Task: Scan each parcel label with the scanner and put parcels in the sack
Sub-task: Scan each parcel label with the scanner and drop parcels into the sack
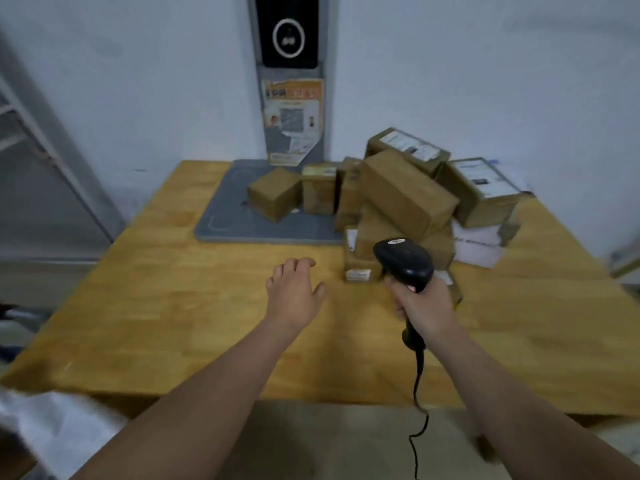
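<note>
A heap of brown cardboard parcels (405,192) lies on the wooden table (173,306) at the back right, some with white labels facing up. My right hand (426,306) grips the handle of a black corded scanner (405,261), its head pointing at the front of the heap. My left hand (294,289) hovers empty over the table, fingers loosely curled, a little left of the lowest parcel (358,268). A white sack (52,431) shows at the bottom left, below the table edge.
A grey mat (228,216) lies at the back of the table with a small box (273,194) on it. A grey post with a black device (287,32) and a poster stands against the wall. Metal shelving (31,133) is at the left.
</note>
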### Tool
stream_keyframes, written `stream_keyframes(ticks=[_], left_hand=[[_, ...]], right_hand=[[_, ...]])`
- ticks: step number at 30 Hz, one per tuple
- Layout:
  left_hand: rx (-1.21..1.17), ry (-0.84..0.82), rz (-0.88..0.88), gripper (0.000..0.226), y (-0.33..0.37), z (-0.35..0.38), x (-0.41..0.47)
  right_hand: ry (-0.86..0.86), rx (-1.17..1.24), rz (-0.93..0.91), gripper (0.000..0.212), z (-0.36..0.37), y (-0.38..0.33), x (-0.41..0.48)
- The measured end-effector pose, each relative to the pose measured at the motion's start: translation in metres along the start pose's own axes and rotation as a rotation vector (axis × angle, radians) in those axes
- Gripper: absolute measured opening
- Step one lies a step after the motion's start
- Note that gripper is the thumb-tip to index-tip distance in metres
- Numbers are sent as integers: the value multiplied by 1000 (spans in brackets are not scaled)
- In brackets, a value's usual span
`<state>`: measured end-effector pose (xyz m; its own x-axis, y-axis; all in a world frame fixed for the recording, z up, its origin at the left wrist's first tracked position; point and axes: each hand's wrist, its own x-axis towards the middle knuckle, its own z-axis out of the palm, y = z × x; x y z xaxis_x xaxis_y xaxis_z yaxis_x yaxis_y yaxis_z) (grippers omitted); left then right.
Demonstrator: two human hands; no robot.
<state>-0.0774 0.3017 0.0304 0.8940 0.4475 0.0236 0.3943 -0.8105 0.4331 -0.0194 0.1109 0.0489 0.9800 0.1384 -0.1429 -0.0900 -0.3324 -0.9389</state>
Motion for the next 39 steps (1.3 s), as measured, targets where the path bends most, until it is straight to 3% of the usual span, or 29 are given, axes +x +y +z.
stream_keyframes(ticks=[8, 13, 20, 25, 28, 31, 35, 37, 39], left_hand=[[-216, 23, 43, 46, 95, 36, 67], [-444, -98, -8, 57, 133, 35, 117], [-1067, -312, -370, 80, 167, 22, 162], [-1184, -133, -509, 121, 170, 30, 161], [-1120, -51, -500, 128, 157, 32, 156], [-1138, -47, -501, 115, 136, 31, 148], [-1252, -84, -388, 74, 112, 17, 124], [-1329, -151, -339, 63, 101, 11, 109], [-1384, -211, -288, 56, 96, 8, 93]], right_hand=[[139, 62, -171, 29, -92, -36, 94], [19, 12, -134, 14, -92, -56, 157], [-70, 173, 23, 39, -75, -52, 190], [-154, 279, -66, 16, -64, -50, 169], [-204, 216, -183, 15, -61, -48, 157], [-275, 181, -189, 21, -63, -45, 150], [-258, 446, -52, 31, -71, -45, 145], [-240, 511, 33, 26, -72, -43, 141], [-272, 505, 100, 37, -70, -38, 135]])
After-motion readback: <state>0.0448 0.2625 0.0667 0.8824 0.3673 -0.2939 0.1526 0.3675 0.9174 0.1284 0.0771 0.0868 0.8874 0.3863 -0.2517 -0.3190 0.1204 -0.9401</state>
